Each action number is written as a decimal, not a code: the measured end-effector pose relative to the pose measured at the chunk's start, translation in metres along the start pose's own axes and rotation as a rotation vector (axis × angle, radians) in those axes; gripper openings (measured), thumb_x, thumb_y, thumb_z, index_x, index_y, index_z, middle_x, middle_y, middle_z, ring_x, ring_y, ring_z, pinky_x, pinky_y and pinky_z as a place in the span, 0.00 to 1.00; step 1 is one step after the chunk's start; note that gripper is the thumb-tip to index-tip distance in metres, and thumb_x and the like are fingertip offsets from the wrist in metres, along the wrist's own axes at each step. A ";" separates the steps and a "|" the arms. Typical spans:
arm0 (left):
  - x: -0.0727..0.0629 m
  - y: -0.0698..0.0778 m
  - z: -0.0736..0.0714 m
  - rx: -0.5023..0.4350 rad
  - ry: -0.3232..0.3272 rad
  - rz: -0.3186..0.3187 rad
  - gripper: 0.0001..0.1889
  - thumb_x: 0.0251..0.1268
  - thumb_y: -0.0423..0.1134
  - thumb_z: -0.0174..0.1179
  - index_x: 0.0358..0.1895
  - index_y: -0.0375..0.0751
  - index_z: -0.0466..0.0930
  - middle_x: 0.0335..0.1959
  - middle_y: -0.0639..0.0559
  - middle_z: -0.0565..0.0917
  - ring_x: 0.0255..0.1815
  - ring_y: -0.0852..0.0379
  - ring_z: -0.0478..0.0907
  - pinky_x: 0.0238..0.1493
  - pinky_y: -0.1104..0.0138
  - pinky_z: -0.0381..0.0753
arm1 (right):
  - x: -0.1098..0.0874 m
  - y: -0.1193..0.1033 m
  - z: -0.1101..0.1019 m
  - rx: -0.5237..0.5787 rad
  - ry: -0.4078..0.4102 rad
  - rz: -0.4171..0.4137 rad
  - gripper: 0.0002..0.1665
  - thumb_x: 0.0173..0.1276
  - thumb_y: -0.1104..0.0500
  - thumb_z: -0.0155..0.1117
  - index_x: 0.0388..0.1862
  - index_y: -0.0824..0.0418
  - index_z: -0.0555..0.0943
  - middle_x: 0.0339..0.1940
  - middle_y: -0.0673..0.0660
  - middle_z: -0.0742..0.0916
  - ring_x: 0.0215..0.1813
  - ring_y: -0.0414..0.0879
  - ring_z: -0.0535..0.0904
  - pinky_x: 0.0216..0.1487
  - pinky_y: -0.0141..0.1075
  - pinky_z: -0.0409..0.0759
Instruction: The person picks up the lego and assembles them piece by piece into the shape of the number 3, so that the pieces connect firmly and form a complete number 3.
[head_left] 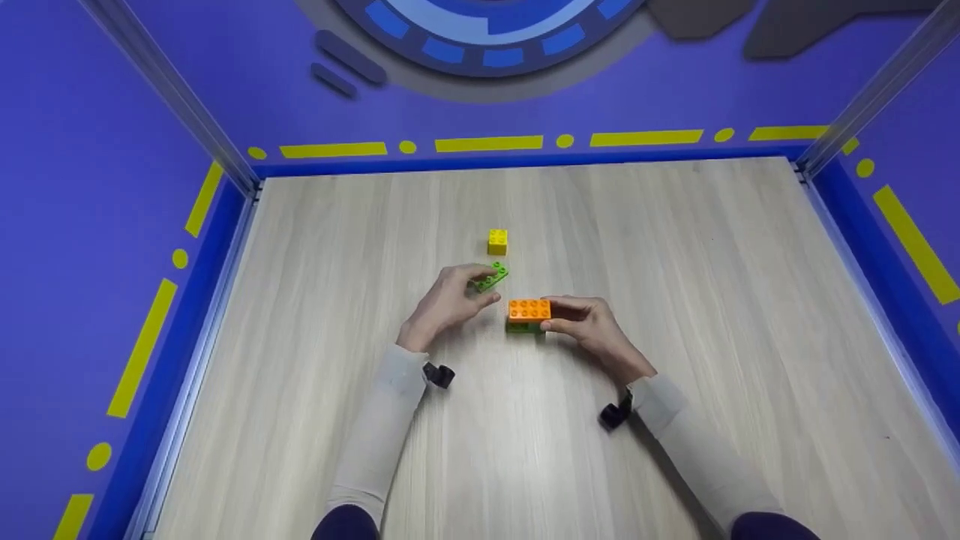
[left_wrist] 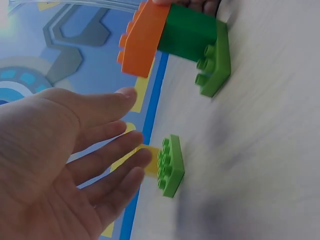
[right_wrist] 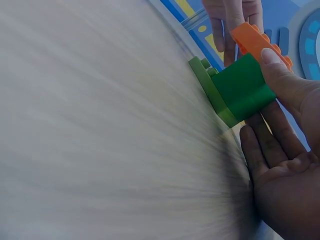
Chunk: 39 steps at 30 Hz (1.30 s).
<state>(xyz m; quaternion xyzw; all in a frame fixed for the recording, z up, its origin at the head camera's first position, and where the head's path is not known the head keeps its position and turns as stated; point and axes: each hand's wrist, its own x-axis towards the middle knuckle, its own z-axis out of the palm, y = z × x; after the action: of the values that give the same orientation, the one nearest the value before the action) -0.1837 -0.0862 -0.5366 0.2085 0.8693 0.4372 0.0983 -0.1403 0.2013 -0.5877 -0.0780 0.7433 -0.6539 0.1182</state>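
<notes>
Three toy building bricks form a stack beside my right hand (head_left: 596, 326): an orange brick (head_left: 529, 309) on top, a dark green brick (left_wrist: 189, 32) in the middle and a light green plate (left_wrist: 217, 62) at the base. My right thumb presses the orange brick in the right wrist view, and the fingers reach behind the stack, pinching it. A second light green studded plate (left_wrist: 171, 167) lies on the table, partly covered by my left hand (head_left: 454, 296) in the head view. That hand's fingers are loosely extended and hold nothing.
A yellow brick (head_left: 497, 242) stands just beyond the loose green plate. The wood-grain table (head_left: 675, 240) is bordered by blue printed walls (head_left: 480, 112) at the back and sides.
</notes>
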 end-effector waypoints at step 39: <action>0.081 -0.044 0.004 -0.169 0.089 -0.120 0.37 0.73 0.41 0.71 0.82 0.44 0.66 0.78 0.47 0.74 0.76 0.49 0.74 0.76 0.58 0.73 | 0.002 0.001 -0.003 0.001 -0.016 0.014 0.28 0.64 0.62 0.82 0.63 0.63 0.88 0.60 0.63 0.90 0.58 0.45 0.88 0.60 0.32 0.83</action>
<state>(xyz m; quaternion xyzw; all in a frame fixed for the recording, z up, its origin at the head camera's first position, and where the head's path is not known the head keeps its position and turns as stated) -0.2671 -0.0701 -0.5733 0.1273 0.8437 0.5113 0.1026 -0.1425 0.2036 -0.5884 -0.0779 0.7424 -0.6529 0.1286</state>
